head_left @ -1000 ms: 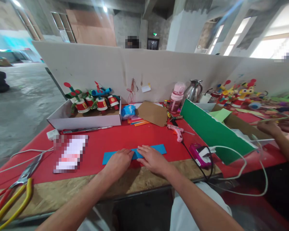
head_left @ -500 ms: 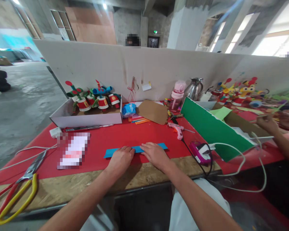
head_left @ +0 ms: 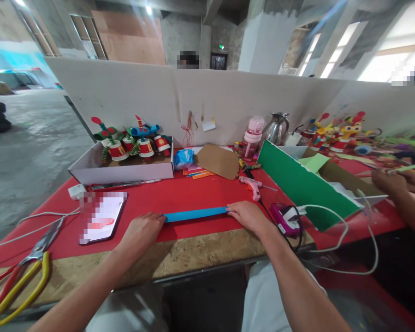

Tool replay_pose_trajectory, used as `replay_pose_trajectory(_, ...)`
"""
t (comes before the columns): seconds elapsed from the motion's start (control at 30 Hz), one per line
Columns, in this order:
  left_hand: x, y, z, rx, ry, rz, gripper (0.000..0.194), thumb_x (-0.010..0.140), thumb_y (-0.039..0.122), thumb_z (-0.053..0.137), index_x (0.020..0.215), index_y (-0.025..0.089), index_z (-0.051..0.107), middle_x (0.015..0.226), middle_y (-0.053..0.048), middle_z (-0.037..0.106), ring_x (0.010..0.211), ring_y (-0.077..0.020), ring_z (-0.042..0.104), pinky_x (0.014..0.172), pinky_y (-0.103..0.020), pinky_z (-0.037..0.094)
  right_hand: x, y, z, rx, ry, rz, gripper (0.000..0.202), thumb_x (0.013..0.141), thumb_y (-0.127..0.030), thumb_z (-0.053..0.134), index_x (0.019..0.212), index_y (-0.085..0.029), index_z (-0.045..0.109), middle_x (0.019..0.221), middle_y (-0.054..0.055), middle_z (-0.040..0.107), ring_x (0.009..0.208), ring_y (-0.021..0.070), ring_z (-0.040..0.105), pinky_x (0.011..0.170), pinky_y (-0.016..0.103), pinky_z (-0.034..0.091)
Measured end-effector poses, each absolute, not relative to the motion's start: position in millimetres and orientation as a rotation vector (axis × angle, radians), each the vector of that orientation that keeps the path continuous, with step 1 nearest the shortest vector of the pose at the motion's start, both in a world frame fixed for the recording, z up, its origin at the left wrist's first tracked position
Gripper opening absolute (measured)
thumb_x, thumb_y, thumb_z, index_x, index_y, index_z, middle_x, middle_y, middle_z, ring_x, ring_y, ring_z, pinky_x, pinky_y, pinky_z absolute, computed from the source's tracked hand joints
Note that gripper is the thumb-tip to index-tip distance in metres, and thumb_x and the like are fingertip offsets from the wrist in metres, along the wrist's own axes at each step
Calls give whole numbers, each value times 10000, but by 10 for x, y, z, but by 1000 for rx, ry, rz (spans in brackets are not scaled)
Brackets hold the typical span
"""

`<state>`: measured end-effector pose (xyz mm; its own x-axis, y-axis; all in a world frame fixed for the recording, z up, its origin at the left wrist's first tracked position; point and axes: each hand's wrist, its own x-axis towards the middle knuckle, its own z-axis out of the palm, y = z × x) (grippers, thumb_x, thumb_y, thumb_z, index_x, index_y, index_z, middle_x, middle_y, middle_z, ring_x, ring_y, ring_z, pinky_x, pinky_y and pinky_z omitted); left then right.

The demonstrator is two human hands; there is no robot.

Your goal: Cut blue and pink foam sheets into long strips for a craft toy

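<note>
A narrow blue paper strip [head_left: 196,215] lies across the red table covering in front of me, its long edge folded over. My left hand [head_left: 145,227] is closed on its left end, fingertips together at the paper. At the other end my right hand [head_left: 246,214] pinches the strip, thumb and fingers close to its tip. Both ends are partly hidden under my fingers. Right of my right hand lies a pink glue gun [head_left: 253,185], and left of my left hand a phone [head_left: 103,217] with a lit screen.
Large scissors [head_left: 38,258] lie at the left edge. Behind stands a white box [head_left: 124,174] of paper-cup figures. A purple power socket [head_left: 285,219] with white cables and a green-sided box [head_left: 304,189] stand at right, near a co-worker's hands [head_left: 390,180].
My hands have moved apart from the middle of the blue paper strip to its two ends. The strip now looks narrower. At the far right, the co-worker's hands have shifted.
</note>
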<state>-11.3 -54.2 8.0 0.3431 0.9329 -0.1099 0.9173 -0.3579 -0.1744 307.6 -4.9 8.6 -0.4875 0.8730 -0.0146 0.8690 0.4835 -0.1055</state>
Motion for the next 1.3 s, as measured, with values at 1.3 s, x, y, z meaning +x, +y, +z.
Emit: replay_pose_trajectory(1.3, 165, -593, -184, -2669, -1608, -144, 245, 893, 95, 490, 1031, 158, 682, 972, -111, 646, 948, -254, 585, 856, -379, 485, 2472, -229, -20, -1297, -2751, 146, 158, 925, -262, 629, 1017, -167, 715, 978, 74, 672, 914, 188, 585, 797, 286, 413)
